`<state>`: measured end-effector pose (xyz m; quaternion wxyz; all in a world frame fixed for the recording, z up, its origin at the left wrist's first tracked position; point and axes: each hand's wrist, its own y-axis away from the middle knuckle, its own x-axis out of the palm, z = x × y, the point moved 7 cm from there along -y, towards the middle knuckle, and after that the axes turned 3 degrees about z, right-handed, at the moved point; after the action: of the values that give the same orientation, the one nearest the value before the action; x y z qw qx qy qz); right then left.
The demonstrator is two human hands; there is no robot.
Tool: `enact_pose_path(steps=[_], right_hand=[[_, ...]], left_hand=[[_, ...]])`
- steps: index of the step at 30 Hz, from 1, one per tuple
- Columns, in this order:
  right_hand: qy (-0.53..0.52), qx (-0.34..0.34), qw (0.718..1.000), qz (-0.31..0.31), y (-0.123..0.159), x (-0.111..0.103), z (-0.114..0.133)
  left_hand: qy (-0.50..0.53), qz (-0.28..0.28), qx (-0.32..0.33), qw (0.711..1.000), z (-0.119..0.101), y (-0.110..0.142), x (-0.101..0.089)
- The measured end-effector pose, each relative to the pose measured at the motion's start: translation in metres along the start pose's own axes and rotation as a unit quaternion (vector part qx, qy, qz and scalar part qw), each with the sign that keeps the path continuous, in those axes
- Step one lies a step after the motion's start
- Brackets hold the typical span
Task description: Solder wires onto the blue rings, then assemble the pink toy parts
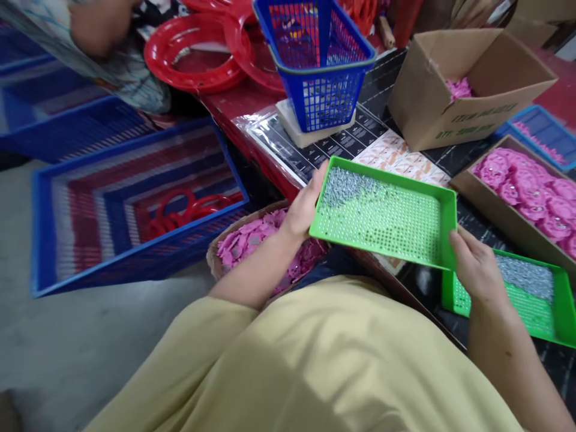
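Between my two hands is a green perforated tray, held up at the table's edge and slightly tilted. Small grey metal pieces, which look like screws, lie heaped in its left end. My left hand grips the left short side, and my right hand grips the right short side with the thumb on the rim. A second green tray with similar grey pieces rests on the table, partly behind my right forearm. Below my left forearm stands a box of pink plastic parts.
A blue basket stands on a pale block. To its right are a cardboard box and a carton of pink parts. Red rings lie at the back. A large blue crate is at left, near another person's arm.
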<state>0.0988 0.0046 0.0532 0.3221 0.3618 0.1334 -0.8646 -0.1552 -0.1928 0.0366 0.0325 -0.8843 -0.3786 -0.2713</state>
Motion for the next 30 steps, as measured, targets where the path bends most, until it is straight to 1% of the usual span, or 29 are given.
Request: enact_pose_path(steps=[3,7,11,13,17,21,23,25,28,30], right_hand=[[-0.035,0.046,0.998,-0.041,0.005,-0.007,0.002],[-0.046,0.043,0.997,-0.042,0.006,-0.008,0.005],[-0.046,0.03,0.997,-0.047,0.004,-0.005,0.006],[-0.054,0.029,0.997,-0.038,0.002,-0.003,0.005],[-0.064,0.029,0.997,-0.034,-0.001,-0.004,0.002],[-0.076,0.048,0.996,-0.026,-0.001,-0.007,-0.005],[-0.069,0.046,0.996,-0.026,0.001,-0.008,-0.006],[-0.061,0.044,0.997,-0.027,0.003,-0.009,-0.006],[-0.058,0.035,0.997,-0.035,0.007,-0.009,-0.004],[-0.056,0.025,0.997,-0.038,0.009,-0.006,-0.002]], left_hand=[[-0.005,0.011,0.011,1.0,-0.006,0.002,0.006],[-0.017,0.013,0.022,1.0,-0.012,0.004,0.009],[-0.022,0.007,0.009,1.0,-0.019,0.004,0.011],[-0.02,0.0,0.001,1.0,-0.022,0.003,0.011],[-0.003,-0.003,-0.016,1.0,-0.02,-0.004,0.013],[-0.004,0.016,-0.021,1.0,-0.013,-0.005,0.014],[-0.015,0.016,-0.013,1.0,-0.011,-0.002,0.014],[-0.023,0.018,0.009,1.0,-0.011,0.003,0.014],[-0.02,0.031,0.035,0.999,-0.014,0.01,0.014],[-0.023,0.028,0.046,0.998,-0.019,0.014,0.013]])
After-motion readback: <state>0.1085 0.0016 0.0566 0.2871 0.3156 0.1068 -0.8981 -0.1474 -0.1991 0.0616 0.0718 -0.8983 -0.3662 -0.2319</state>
